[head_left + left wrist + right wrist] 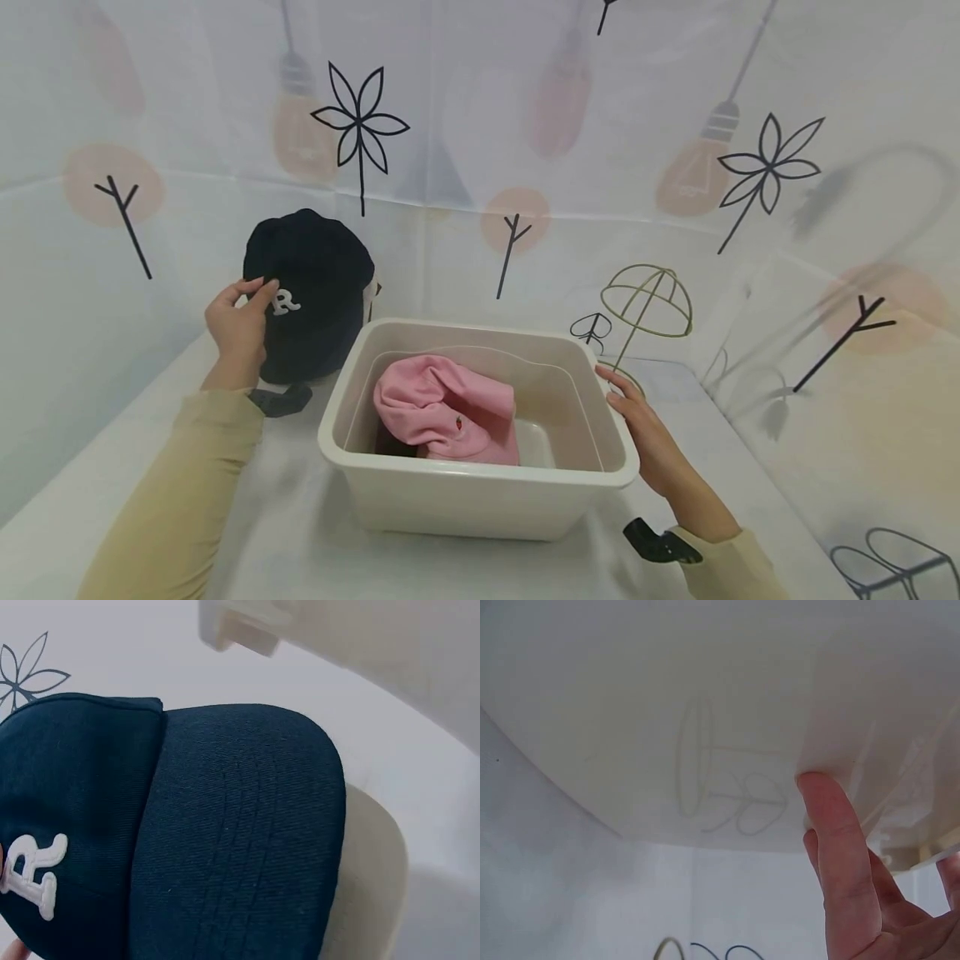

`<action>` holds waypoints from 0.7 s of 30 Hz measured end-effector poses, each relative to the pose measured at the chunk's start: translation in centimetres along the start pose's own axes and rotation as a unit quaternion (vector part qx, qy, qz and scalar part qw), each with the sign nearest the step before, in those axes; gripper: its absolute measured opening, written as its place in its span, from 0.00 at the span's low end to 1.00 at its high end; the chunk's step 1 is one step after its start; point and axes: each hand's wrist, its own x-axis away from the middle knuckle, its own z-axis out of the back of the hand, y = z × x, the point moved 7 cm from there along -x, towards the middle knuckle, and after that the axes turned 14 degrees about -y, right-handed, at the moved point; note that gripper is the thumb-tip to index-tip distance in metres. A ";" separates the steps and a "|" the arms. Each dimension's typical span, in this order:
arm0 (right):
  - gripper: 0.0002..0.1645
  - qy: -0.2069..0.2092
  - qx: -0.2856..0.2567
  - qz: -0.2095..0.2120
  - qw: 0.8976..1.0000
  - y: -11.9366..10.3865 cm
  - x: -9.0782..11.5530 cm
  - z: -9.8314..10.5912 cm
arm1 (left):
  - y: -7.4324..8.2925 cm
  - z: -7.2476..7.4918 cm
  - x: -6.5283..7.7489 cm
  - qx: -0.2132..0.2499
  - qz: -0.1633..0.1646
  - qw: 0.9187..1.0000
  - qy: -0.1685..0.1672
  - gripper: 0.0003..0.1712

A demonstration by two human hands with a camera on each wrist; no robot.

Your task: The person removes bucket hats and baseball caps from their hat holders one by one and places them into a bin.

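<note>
A dark navy cap (318, 275) with a raised white R on its front stands upright at the left, its brim down. My left hand (238, 329) pinches it at the crown, thumb beside the letter. In the left wrist view, the navy cap's brim (240, 825) covers most of a cream brim (375, 870) behind it. My right hand (648, 437) touches the right side of the white plastic bin (472, 504), fingers extended along its rim. Up close, the right wrist view shows a fingertip (829, 802) against the outer wall. Inside the bin lies a pink cap (442, 404) with a small red motif.
Beneath the bin is a table with a white cover (292, 500). A pale printed cloth (450, 167) with plants and light bulbs hangs behind and at the sides. The bin stands close to the navy cap, at its right.
</note>
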 end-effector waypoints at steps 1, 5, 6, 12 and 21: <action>0.28 0.000 0.000 0.001 1.000 0.0 0.0 0.0 | 0.2 0.0 0.0 0.012 -0.001 1.000 0.004 0.04; 0.28 0.001 0.001 0.001 1.000 -0.1 -0.1 0.0 | 1.0 0.0 0.1 0.037 -0.002 0.999 0.017 0.05; 0.28 0.001 0.002 0.001 1.000 -0.1 -0.1 0.0 | 1.1 0.0 0.1 0.045 -0.002 0.999 0.021 0.05; 0.28 0.002 0.008 0.001 1.000 -0.1 -0.2 -0.1 | 2.0 0.3 0.0 0.069 -0.003 0.997 0.042 0.06; 0.28 0.001 0.007 0.006 1.000 -0.2 -0.2 -0.2 | 3.9 0.5 0.0 0.096 -0.035 0.993 0.055 0.06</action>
